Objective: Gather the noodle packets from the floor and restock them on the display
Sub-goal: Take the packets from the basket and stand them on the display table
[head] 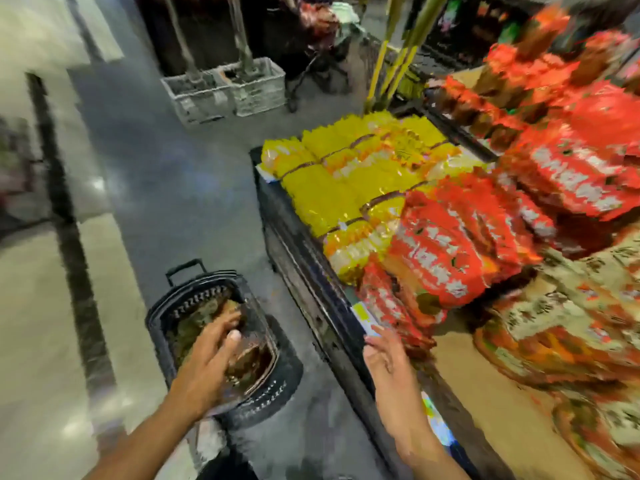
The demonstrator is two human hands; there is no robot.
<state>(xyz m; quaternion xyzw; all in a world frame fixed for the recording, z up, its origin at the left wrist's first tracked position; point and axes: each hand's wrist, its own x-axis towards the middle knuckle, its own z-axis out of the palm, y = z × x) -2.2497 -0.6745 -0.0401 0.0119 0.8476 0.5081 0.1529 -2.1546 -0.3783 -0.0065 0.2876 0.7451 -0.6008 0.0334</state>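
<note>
My left hand [207, 348] reaches into the black basket [162, 317] on the floor, fingers spread over brownish packets [242, 362] inside; the blur hides whether I grip one. My right hand [388, 368] hangs open and empty beside the display edge [311, 271], near the red packets [443, 251] and yellow packets [332, 188].

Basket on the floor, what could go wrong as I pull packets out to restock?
1. The left hand reaches into the black basket; a hurried one-handed grab could crush or drop the packets.
2. The red packets already lean over the display edge, so adding more there may topple them.
</note>
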